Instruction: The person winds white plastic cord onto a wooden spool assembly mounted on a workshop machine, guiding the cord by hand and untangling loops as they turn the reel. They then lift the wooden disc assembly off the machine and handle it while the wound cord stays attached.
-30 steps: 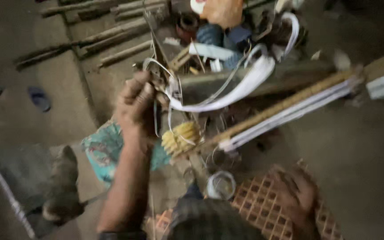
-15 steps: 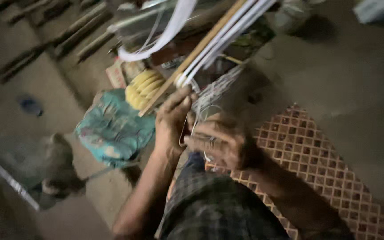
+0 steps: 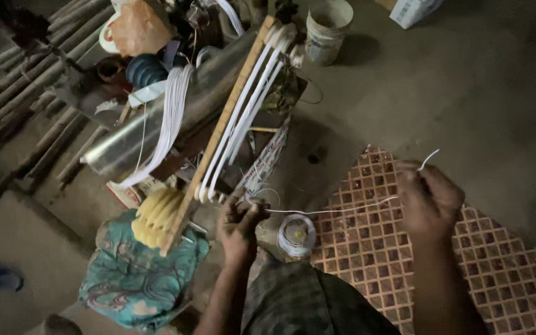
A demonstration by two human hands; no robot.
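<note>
Stretching a thin white cord (image 3: pixel 333 211) taut btwn 2 hands: left hand (image 3: pixel 238 228) w/ fingers closed, pinching 1 end near the foot of the wooden frame (image 3: pixel 218 133), right hand (image 3: pixel 428 197) fingers closed on the other end over the red lattice mat (image 3: pixel 367 248), cord tip sticking up past it. Small white spool (image 3: pixel 296 236) sits at the mat's left edge, just below the cord. Yellow bundle (image 3: pixel 156 216) rests on a teal cloth (image 3: pixel 134 276).

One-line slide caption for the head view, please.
Both hands, left hand and right hand, stretch a white thread beside a wooden frame.
</note>
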